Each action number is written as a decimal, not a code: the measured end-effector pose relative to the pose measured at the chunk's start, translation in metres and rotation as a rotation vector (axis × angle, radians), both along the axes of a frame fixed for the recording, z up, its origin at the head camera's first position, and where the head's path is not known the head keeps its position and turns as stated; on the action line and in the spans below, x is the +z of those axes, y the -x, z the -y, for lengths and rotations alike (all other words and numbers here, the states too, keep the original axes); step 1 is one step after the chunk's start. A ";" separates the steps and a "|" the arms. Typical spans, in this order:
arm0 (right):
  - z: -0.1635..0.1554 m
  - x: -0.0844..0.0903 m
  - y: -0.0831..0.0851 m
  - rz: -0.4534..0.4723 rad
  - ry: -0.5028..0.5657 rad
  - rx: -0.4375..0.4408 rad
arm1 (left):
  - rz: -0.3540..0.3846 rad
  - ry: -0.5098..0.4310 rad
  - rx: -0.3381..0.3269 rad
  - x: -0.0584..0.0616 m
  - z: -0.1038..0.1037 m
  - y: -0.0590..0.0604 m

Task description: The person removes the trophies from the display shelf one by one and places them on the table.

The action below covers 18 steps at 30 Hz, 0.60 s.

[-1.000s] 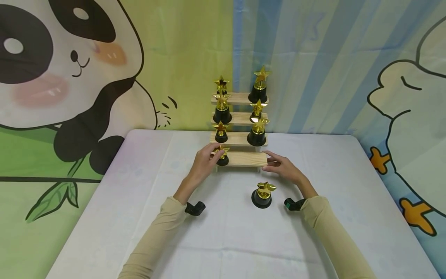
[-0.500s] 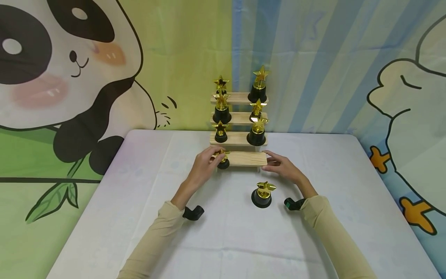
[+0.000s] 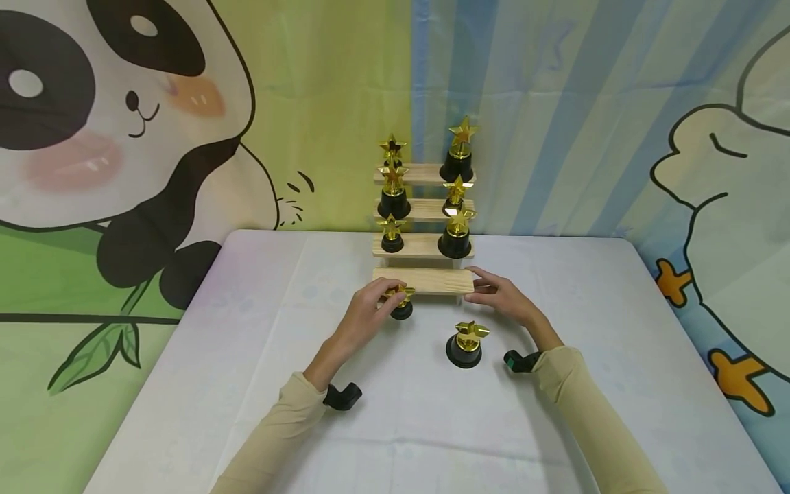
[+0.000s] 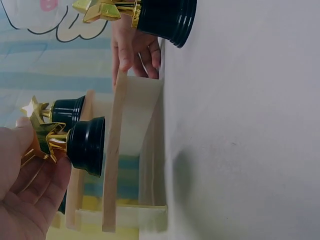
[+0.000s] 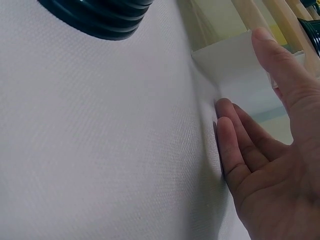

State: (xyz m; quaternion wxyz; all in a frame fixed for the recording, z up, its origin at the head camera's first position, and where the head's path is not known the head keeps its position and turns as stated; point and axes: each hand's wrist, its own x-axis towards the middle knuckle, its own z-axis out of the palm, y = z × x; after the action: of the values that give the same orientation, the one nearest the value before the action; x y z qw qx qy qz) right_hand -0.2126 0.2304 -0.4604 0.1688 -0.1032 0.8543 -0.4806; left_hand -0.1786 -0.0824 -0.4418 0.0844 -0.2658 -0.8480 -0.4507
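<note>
My left hand (image 3: 365, 312) pinches a small gold star trophy (image 3: 401, 310) by its star. In the left wrist view this trophy's black base (image 4: 86, 146) hangs just off the front edge of the lowest step (image 4: 114, 155). At the right end of the wooden stepped display stand (image 3: 432, 281), my right hand (image 3: 506, 300) rests against the stand, its thumb at the step's end and its other fingers low by the tablecloth, loosely extended. A larger star trophy (image 3: 464, 348) stands on the table in front of the stand.
Several star trophies stand on the upper steps, among them a tall one (image 3: 458, 158) at the top right and a small one (image 3: 391, 237) on the second step. A white cloth covers the table (image 3: 278, 439). A printed curtain (image 3: 333, 116) hangs behind.
My left hand has lifted the small trophy off the left end of the lowest step and brought it forward and slightly right. My right hand has stayed at the stand's end.
</note>
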 end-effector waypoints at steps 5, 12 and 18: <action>-0.008 -0.020 0.009 -0.017 0.014 -0.012 | -0.013 -0.002 -0.010 -0.001 0.000 -0.004; -0.008 -0.020 0.009 -0.030 0.009 -0.012 | -0.003 -0.002 -0.020 -0.004 0.000 -0.010; -0.007 -0.020 0.008 -0.026 0.013 -0.006 | -0.023 -0.008 -0.026 -0.008 0.000 -0.016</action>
State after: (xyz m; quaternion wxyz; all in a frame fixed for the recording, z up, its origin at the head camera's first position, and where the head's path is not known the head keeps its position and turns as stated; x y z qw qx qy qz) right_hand -0.2210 0.2374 -0.4806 0.1558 -0.1080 0.8536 -0.4853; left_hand -0.1629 -0.0825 -0.4501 0.0892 -0.2819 -0.8416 -0.4520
